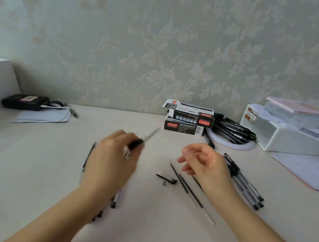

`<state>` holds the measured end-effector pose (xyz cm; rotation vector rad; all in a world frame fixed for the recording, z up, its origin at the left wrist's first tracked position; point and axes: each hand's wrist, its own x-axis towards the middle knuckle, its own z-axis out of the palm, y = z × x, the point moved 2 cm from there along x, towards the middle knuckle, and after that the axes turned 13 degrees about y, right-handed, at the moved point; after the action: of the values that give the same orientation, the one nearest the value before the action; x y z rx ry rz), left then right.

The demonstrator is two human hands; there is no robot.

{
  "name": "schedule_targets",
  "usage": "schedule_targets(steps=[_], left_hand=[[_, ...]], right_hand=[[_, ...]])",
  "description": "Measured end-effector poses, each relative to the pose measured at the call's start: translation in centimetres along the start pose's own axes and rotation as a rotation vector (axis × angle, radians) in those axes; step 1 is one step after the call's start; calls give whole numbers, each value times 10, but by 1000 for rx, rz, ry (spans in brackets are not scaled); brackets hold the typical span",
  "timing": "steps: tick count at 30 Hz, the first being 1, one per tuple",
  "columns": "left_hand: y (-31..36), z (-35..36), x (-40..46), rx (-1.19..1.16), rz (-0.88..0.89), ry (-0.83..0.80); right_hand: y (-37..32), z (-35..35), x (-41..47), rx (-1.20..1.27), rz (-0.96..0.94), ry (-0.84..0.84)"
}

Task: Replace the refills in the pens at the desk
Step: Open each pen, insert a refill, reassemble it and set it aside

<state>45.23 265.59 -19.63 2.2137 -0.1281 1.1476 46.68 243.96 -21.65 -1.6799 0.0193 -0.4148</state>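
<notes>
A pen [142, 140] is being held in the left hand [110, 155], whose grip is being kept curled round the dark middle of the barrel, so that the clear end is being pointed up and away from the fingers; the pen and hand are blurred, and finer detail cannot be told. The right hand [204, 160] is being held above the bench [33, 167], its grip loose and half open with nothing in it. Just below and to the left of that grip, two thin refills [185, 184] are being left lying side by side on the bench, and further left of them a black pen cap [165, 178] with a small grey tip [164, 183] touching it. To the right of the right grip, a bundle of clear pens [246, 183] with black ends is lying. Under and beside the left grip, more pens [114, 202] and a thin refill [88, 157] are partly hidden. Beyond both grips, stacked black pen boxes [188, 118] are standing by the wall, with a heap of black markers [231, 130] on a white plate [232, 145] just beside them, and a white plastic drawer box [293, 137] further right.
</notes>
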Motion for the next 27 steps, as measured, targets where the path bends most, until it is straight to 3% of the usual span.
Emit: schedule_targets(steps=[3, 6, 10, 18, 23, 27], left_hand=[[-43, -12, 16, 278, -194, -3], [-77, -18, 19, 432, -369, -80], [-87, -10, 12, 489, -428, -194], [-86, -10, 12, 464, -411, -205], [-76, -8, 12, 451, -349, -179], [-47, -6, 9, 350, -237, -156]], right_hand=[[5, -12, 5, -559, -242, 64], [11, -14, 3, -774, -258, -1], [15, -15, 2, -828, -210, -33], [14, -15, 2, -829, -214, -34], [16, -13, 3, -905, -257, -38], [17, -12, 5, -789, -152, -50]])
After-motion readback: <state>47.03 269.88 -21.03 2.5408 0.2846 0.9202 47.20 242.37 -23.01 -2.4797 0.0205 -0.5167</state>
